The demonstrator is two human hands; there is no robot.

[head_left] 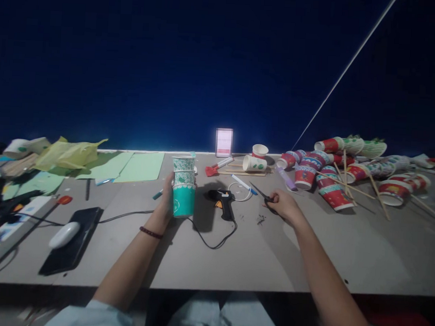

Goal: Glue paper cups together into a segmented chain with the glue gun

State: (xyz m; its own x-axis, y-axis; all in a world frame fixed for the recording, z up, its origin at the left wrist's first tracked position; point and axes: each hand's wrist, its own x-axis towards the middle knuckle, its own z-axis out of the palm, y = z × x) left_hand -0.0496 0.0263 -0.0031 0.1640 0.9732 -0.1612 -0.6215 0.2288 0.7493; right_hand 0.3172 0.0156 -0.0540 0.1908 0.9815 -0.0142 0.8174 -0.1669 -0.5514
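My left hand (165, 202) is wrapped round a stack of teal and white paper cups (183, 186) and holds it upright just above the grey table (234, 261). My right hand (283, 205) is closed on a pair of black scissors (262, 193) whose blades point back and to the left, low over the table. Between the two hands lies a black hot glue gun (223, 202) with its cable curling toward me.
A heap of red paper cups and wooden sticks (342, 177) fills the back right. Two white cups (256, 157) and a red tool lie at the back centre. Green paper sheets (130, 165), a yellow bag, a power strip, a black phone and a white case (65, 234) are on the left.
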